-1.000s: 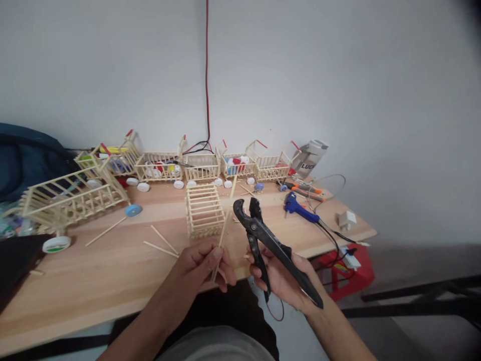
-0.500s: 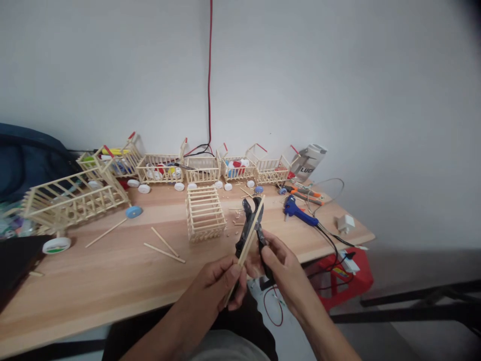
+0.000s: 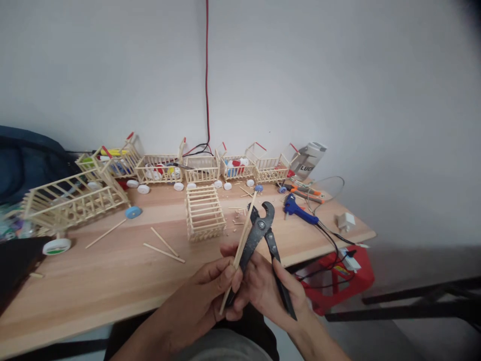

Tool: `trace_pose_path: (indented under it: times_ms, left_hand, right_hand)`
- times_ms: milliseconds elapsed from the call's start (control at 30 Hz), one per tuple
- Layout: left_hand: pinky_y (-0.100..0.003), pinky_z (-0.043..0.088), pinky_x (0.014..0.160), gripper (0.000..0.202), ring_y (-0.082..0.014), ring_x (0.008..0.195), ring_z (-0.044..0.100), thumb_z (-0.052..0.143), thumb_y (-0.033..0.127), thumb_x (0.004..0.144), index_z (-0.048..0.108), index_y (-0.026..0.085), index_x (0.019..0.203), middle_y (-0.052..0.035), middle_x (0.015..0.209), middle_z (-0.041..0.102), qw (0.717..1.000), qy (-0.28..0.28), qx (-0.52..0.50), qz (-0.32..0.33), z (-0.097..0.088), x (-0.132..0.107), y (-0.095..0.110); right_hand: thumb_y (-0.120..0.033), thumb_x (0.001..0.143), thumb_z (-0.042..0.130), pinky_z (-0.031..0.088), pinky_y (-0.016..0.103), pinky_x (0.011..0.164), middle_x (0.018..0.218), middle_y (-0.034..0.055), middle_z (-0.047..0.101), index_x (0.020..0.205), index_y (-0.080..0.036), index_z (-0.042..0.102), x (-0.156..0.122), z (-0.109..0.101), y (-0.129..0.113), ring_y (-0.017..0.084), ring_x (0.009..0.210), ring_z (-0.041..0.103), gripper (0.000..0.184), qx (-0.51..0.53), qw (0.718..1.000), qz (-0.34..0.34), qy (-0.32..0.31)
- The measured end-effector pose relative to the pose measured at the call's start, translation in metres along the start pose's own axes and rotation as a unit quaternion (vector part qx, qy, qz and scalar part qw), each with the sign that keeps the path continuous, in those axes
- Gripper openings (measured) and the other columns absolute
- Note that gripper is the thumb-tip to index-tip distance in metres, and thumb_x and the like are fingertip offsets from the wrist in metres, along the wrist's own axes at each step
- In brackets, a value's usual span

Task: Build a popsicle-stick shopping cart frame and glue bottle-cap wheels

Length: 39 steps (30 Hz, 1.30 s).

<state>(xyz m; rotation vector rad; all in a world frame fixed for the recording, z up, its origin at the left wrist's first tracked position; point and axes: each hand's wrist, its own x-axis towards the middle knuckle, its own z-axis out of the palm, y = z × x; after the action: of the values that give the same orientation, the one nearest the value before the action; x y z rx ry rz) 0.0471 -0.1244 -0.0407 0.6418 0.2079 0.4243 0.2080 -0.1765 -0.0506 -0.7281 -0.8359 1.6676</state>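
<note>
Between the thumb and fingers of my left hand (image 3: 212, 288) is a thin wooden stick (image 3: 245, 233), held at a steep slant. My right hand (image 3: 276, 288) grips the handles of black cutting pliers (image 3: 259, 228), whose jaws are spread and point up and away. The stick runs alongside the pliers' left jaw, and I cannot tell whether they touch. Beyond my hands, a small basket frame of wooden sticks (image 3: 205, 213) rests on the table. Loose sticks (image 3: 164, 253) and short cut bits (image 3: 237, 216) lie near it.
Several stick-built carts (image 3: 160, 168) line the wall. A larger cart (image 3: 75, 200) with bottle-cap wheels is at left. To the right are a blue glue gun (image 3: 300, 210), orange-handled pliers (image 3: 306, 193), a white adapter (image 3: 345, 221) and a can (image 3: 310, 158). A red stool (image 3: 361, 281) stands below.
The pliers have turned and shifted right, with their jaws now clear of the stick. My right hand has moved its grip around the handles. The stick has tilted more upright and slightly left.
</note>
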Motion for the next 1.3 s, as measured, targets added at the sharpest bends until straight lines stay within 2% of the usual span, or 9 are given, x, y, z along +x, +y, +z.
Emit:
trace_pose_path:
  times_ms: [100,233,300,367,467,667,933,1133,1300]
  left_hand:
    - [-0.025,0.048,0.072,0.028,-0.0132,0.075,0.059,0.060,0.038,0.090,0.057,0.015,0.074,-0.0043,0.078,0.058,0.998,0.042,0.052,0.007,-0.001,-0.001,0.000]
    - [-0.031,0.051,0.085,0.030,-0.0172,0.088,0.060,0.062,0.043,0.088,0.059,0.016,0.073,-0.0056,0.089,0.064,0.980,0.120,0.153,0.034,-0.006,-0.007,0.006]
    - [-0.030,0.051,0.084,0.032,-0.0168,0.086,0.062,0.060,0.044,0.089,0.060,0.016,0.074,-0.0061,0.089,0.067,0.963,0.151,0.219,0.050,-0.008,-0.010,0.014]
    - [-0.025,0.051,0.071,0.034,-0.0135,0.070,0.062,0.058,0.046,0.089,0.060,0.016,0.075,-0.0040,0.076,0.068,0.945,0.171,0.272,0.060,-0.008,-0.012,0.023]
    - [-0.020,0.041,0.048,0.039,-0.0095,0.045,0.052,0.056,0.052,0.088,0.055,0.016,0.072,-0.0001,0.054,0.062,0.935,0.166,0.308,0.063,-0.003,-0.010,0.034]
    - [-0.017,0.032,0.037,0.042,-0.0075,0.033,0.044,0.054,0.056,0.086,0.052,0.017,0.071,0.0013,0.042,0.057,0.935,0.151,0.317,0.049,0.007,0.001,0.037]
    - [-0.016,0.027,0.033,0.038,-0.0062,0.028,0.037,0.055,0.051,0.085,0.053,0.016,0.071,0.0031,0.037,0.053,0.936,0.145,0.319,0.033,0.007,0.007,0.042]
    - [-0.014,0.027,0.032,0.033,-0.0053,0.028,0.037,0.052,0.045,0.088,0.055,0.016,0.074,0.0037,0.038,0.053,0.949,0.108,0.295,0.016,0.003,0.007,0.044]
    - [-0.013,0.025,0.032,0.030,-0.0043,0.028,0.036,0.052,0.041,0.090,0.057,0.015,0.075,0.0038,0.039,0.053,0.955,0.096,0.280,0.001,0.001,0.006,0.044]
  right_hand:
    - [-0.063,0.080,0.045,0.052,0.038,0.062,0.127,0.0141,0.057,0.130,-0.023,0.053,0.002,0.002,0.001,0.025,0.083,0.060,0.064,-0.017,1.000,-0.005,0.021]
    - [-0.053,0.080,0.050,0.051,0.044,0.080,0.113,0.0119,0.063,0.122,-0.026,0.056,0.001,-0.007,-0.010,0.028,0.096,0.061,0.051,-0.055,0.993,-0.068,0.083]
    - [-0.050,0.080,0.053,0.049,0.046,0.087,0.113,0.0109,0.063,0.120,-0.027,0.057,-0.003,-0.015,-0.019,0.028,0.101,0.060,0.046,-0.081,0.988,-0.093,0.088]
    - [-0.050,0.083,0.055,0.047,0.046,0.091,0.112,0.0108,0.062,0.123,-0.027,0.057,-0.008,-0.023,-0.025,0.027,0.101,0.061,0.047,-0.091,0.991,-0.080,0.065]
    - [-0.058,0.086,0.052,0.047,0.046,0.089,0.106,0.0112,0.061,0.127,-0.025,0.057,-0.017,-0.031,-0.027,0.026,0.095,0.062,0.053,-0.090,0.995,-0.043,0.032]
    - [-0.064,0.089,0.047,0.048,0.043,0.086,0.107,0.0107,0.063,0.123,-0.025,0.060,-0.021,-0.029,-0.028,0.026,0.095,0.061,0.053,-0.149,0.988,-0.030,0.041]
    - [-0.055,0.095,0.044,0.048,0.037,0.081,0.096,0.0081,0.063,0.118,-0.022,0.062,-0.025,-0.028,-0.043,0.022,0.088,0.058,0.045,-0.280,0.958,0.014,0.050]
    - [-0.054,0.095,0.044,0.048,0.034,0.080,0.096,0.0073,0.060,0.120,-0.019,0.059,-0.024,-0.028,-0.048,0.019,0.086,0.056,0.046,-0.288,0.956,0.047,0.020]
    - [-0.057,0.094,0.046,0.045,0.029,0.068,0.089,0.0053,0.058,0.117,-0.017,0.059,-0.022,-0.029,-0.052,0.017,0.078,0.055,0.048,-0.300,0.952,0.054,0.020]
